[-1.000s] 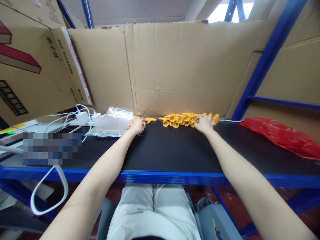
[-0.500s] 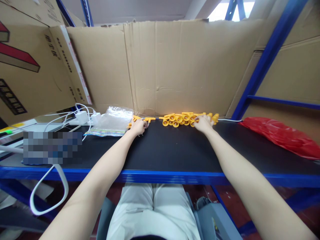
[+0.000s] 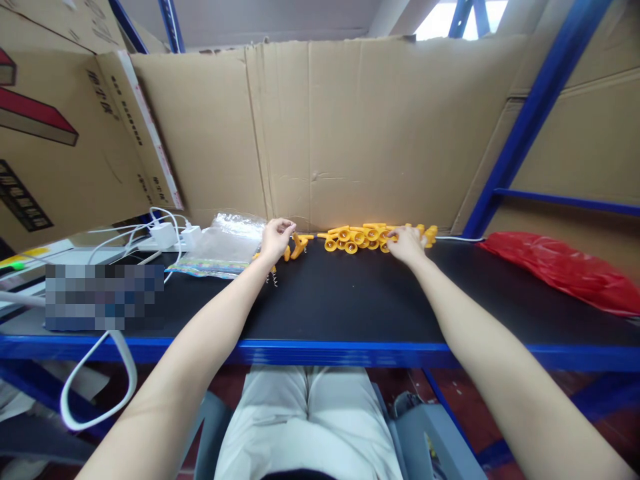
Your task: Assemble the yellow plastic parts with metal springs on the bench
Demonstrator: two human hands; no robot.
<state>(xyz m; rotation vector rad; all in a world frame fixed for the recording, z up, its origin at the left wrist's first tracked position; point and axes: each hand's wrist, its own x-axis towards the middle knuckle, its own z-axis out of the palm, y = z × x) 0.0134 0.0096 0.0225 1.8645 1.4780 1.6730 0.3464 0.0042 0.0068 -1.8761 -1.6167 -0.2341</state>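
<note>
A heap of small orange plastic parts lies at the back of the black shelf top, against a cardboard wall. My right hand rests on the right side of the heap with curled fingers pinching one of the parts. Lifted a little off the surface, my left hand is closed on an orange part that sticks out to its right. A small metal spring hangs below that hand. A clear plastic bag lies just left of my left hand.
White chargers and cables lie at the back left beside a blurred flat object. A red plastic bag lies at the right. Cardboard sheets wall the back, blue rack posts rise on the right. The shelf's blue front edge runs near me.
My left hand has lifted off the surface with an orange part, which is now tilted up. The right hand has stayed on the heap.
</note>
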